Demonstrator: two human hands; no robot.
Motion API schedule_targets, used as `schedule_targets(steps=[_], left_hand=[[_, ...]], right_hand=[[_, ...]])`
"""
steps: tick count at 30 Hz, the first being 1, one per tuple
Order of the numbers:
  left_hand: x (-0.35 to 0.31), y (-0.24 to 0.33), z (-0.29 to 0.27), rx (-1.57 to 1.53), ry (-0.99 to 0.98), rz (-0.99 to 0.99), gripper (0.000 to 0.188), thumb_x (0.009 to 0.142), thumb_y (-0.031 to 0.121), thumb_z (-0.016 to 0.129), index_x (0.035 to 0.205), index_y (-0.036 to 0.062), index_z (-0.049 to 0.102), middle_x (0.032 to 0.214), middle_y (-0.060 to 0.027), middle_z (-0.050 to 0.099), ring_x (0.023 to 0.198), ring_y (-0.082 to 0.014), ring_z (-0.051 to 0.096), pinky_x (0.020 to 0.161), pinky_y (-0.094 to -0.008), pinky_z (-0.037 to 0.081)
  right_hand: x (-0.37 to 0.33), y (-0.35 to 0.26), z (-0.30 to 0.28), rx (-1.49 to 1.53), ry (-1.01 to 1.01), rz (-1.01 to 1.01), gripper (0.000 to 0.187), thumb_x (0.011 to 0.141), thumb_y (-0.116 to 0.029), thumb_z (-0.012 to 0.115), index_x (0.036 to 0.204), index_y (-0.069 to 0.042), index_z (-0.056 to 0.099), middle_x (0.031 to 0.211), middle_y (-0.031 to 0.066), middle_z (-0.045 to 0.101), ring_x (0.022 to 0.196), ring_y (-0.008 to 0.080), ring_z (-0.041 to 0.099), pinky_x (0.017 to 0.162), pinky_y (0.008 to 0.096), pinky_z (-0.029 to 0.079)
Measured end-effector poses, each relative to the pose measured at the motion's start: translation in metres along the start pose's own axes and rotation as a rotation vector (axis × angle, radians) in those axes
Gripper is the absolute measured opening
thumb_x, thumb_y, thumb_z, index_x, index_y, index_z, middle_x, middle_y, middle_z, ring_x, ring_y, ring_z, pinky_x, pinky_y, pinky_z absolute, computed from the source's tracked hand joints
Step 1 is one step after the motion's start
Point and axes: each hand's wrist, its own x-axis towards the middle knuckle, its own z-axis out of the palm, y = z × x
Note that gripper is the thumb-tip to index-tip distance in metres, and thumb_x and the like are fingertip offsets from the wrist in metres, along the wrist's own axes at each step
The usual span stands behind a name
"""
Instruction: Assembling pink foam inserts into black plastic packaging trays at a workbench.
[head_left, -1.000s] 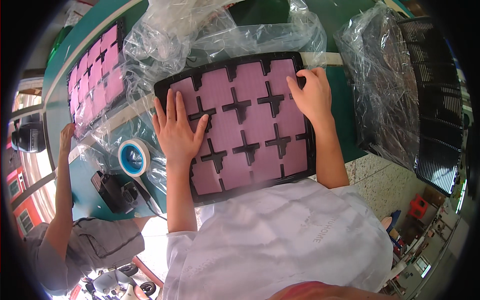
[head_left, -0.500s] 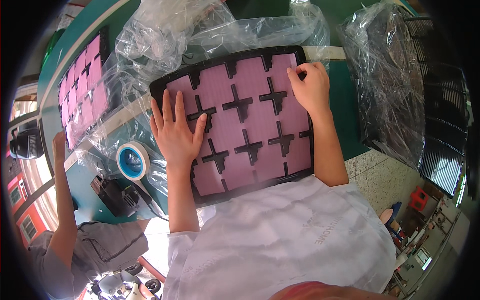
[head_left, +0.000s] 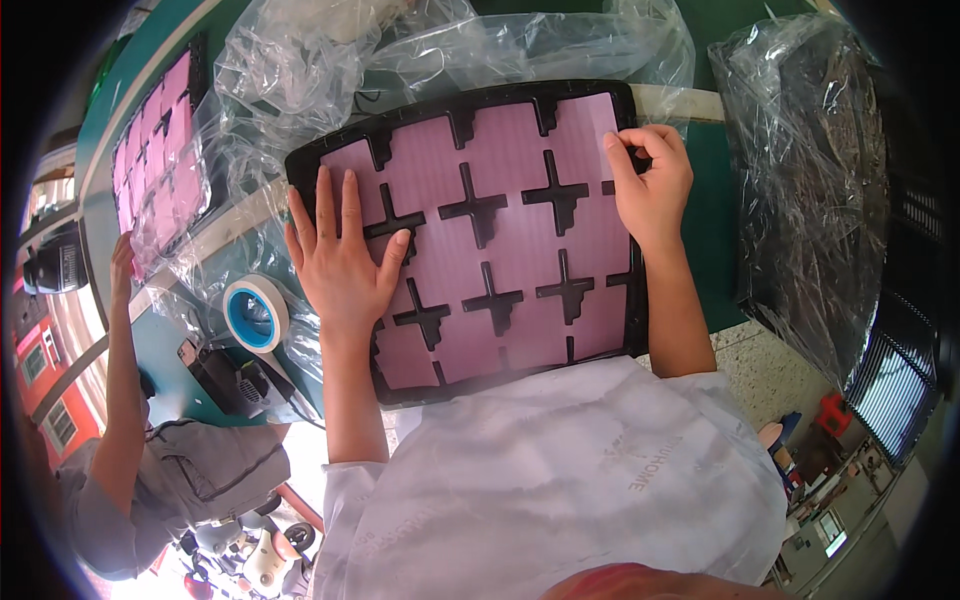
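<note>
A black tray (head_left: 460, 133) with a pink film (head_left: 440, 265) over it lies in front of me, tilted slightly. Black cross-shaped pieces show between the pink areas. My left hand (head_left: 340, 270) rests flat on the tray's left side, fingers spread over the film and rim. At the upper right corner, my right hand (head_left: 655, 185) is closed, with thumb and fingertips pinching the film's edge. Exactly how much film is between those fingers is hidden.
Crumpled transparent plastic (head_left: 300, 70) lies beyond the tray. A tape roll (head_left: 255, 312) and a black device (head_left: 222, 382) sit at left. Wrapped black panels (head_left: 810, 200) stand right. At far left, a co-worker's hand (head_left: 122, 258) touches another pink-covered tray (head_left: 165, 150).
My right hand has shifted slightly to the right in view, still at the film's upper right corner. My left hand stays flat. The co-worker's hand has moved up a little.
</note>
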Motion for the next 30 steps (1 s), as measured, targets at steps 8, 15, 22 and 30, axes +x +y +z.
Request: schedule_targets(steps=[8,15,22,30], left_hand=[[0.015,0.050,-0.018,-0.209,0.011,0.143,0.089,0.093,0.073,0.053,0.161,0.0168,0.042,0.169,-0.0183,0.028,0.156,-0.0507,0.016,0.120,-0.0675,0.016],[0.010,0.101,-0.007,-0.292,-0.142,0.226,0.088,0.086,0.067,0.066,0.155,0.0145,0.050,0.168,-0.0151,0.032,0.154,-0.0503,0.024,0.115,-0.0690,0.028],[-0.001,0.105,-0.015,-0.433,0.087,0.273,0.084,0.077,0.050,0.082,0.149,0.0138,0.055,0.162,-0.0222,0.036,0.146,-0.0526,0.033,0.111,-0.0683,0.032],[-0.074,0.177,-0.029,-0.446,0.159,0.585,0.061,0.076,0.044,0.076,0.135,0.0326,0.066,0.154,-0.0050,0.054,0.142,-0.0335,0.050,0.108,-0.0576,0.038]], right_hand=[[-0.005,0.011,-0.001,0.082,0.056,-0.027,0.013,0.085,-0.009,0.082,0.089,-0.001,0.072,0.091,0.0076,0.062,0.079,0.0195,0.060,0.072,0.0312,0.050],[-0.001,0.007,-0.009,0.061,-0.037,0.071,0.019,0.085,-0.013,0.084,0.091,0.001,0.074,0.098,0.0083,0.063,0.085,0.0204,0.063,0.075,0.0301,0.051],[0.003,-0.001,-0.020,0.180,-0.192,0.046,0.015,0.091,-0.013,0.078,0.093,0.000,0.072,0.099,0.0097,0.072,0.079,0.0189,0.069,0.071,0.0313,0.053],[0.013,-0.044,-0.030,0.496,-0.253,0.409,0.014,0.102,-0.020,0.064,0.094,-0.009,0.069,0.084,0.0017,0.069,0.065,0.0110,0.063,0.052,0.0255,0.051]])
